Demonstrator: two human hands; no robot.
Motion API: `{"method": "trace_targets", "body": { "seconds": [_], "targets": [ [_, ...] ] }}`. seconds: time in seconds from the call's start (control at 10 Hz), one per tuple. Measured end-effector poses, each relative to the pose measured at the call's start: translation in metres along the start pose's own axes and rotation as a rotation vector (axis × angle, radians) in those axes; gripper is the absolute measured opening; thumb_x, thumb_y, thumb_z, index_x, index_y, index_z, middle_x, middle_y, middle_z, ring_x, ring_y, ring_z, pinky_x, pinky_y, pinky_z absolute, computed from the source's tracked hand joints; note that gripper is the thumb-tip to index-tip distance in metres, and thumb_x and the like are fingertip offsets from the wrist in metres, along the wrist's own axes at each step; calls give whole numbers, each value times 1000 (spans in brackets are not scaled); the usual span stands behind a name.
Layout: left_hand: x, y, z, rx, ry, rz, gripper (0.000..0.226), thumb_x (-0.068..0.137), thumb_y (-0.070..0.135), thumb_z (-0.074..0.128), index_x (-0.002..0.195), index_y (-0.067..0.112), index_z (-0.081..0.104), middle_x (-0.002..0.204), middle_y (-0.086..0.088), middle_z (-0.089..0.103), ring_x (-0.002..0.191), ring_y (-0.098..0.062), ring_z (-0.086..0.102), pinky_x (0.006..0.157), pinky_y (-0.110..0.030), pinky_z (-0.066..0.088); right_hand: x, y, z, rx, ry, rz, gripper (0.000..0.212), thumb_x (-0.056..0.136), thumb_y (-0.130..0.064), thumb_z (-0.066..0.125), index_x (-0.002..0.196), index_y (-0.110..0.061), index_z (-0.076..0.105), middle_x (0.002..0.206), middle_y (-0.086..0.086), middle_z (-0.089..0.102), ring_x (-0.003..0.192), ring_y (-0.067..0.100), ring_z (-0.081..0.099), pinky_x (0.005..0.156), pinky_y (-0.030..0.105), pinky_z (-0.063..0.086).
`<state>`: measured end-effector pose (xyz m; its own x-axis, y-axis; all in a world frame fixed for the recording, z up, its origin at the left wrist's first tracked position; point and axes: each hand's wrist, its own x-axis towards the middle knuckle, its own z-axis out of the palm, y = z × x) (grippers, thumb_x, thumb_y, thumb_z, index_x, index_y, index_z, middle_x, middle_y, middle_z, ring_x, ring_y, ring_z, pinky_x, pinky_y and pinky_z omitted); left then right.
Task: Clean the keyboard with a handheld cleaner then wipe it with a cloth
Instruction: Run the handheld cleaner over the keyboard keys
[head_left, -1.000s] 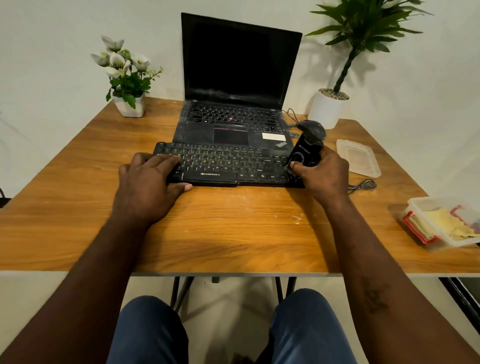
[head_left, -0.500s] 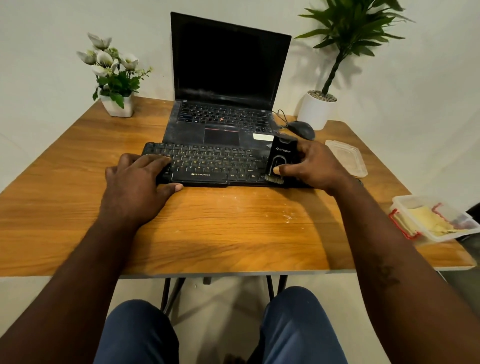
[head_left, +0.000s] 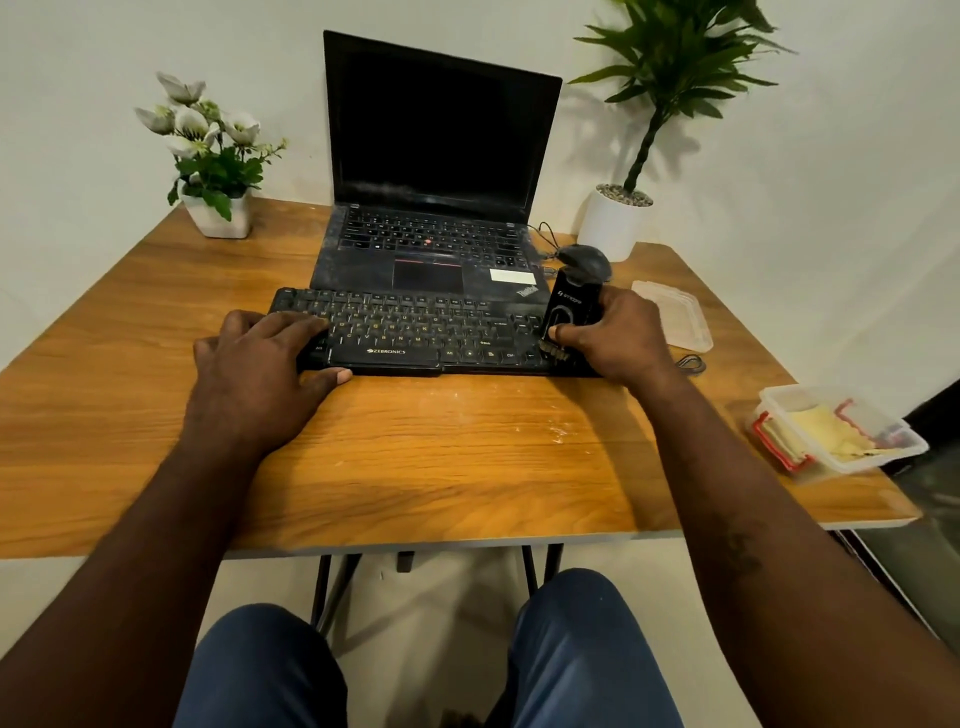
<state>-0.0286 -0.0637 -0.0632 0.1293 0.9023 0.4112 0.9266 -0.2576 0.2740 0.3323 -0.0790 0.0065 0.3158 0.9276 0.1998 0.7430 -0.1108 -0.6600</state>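
**Cleaner on the right end of the keyboard**

We see a black keyboard (head_left: 415, 332) lying across the middle of a wooden table (head_left: 415, 457), just on the near side of an open laptop (head_left: 431, 156) whose screen is dark. The left hand (head_left: 260, 364) lies flat on the keyboard's left end: its fingers are stretched out over the keys and its thumb sits along the near edge. The right hand (head_left: 618, 338) is wrapped around a black handheld cleaner (head_left: 569, 312), with the thumb across its front face. The cleaner stands nearly upright at the keyboard's right end, its bristled lower end down on the keys there.

Just beyond the cleaner we can make out a dark mouse (head_left: 584, 262), its cable running towards the laptop. To the right of the right hand lies a clear plastic lid (head_left: 675, 317), and near it a coil of dark cord (head_left: 691, 362). At the table's near right edge sits a clear container (head_left: 883, 452) with red clips, and a yellow cloth (head_left: 826, 431) lies inside it, well apart from the keyboard.

At the far left corner stands a small white pot of flowers (head_left: 215, 213); at the far right, a white pot (head_left: 613, 223) with a tall green plant. Pale specks mark the tabletop near the keyboard.
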Motion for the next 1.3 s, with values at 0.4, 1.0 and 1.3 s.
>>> {"method": "trace_targets", "body": {
  "seconds": [0.4,1.0,1.3],
  "targets": [
    [0,1,1,18,-2,-9,63,89,64,63,143,34,55,147,2,55,130,-28,39,97,-54,36,-4,-22,32,-22,99,-64,55,80,-29,87,130,-18,65,122,1,73,110,18,69,90,35,59],
    [0,-1,1,11,8,-8,62,88,63,66,141,33,57,147,3,56,130,-28,39,96,-53,37,19,-36,38,-181,-2,-149,53,79,-27,87,127,-18,66,116,1,74,103,19,70,89,40,61],
    [0,0,1,5,24,-7,60,88,63,66,139,33,58,145,2,57,129,-29,41,96,-53,37,15,-37,-3,-132,-252,-134,49,78,-24,89,121,-16,67,104,-5,72,87,8,68,71,23,55]
  ]
}}
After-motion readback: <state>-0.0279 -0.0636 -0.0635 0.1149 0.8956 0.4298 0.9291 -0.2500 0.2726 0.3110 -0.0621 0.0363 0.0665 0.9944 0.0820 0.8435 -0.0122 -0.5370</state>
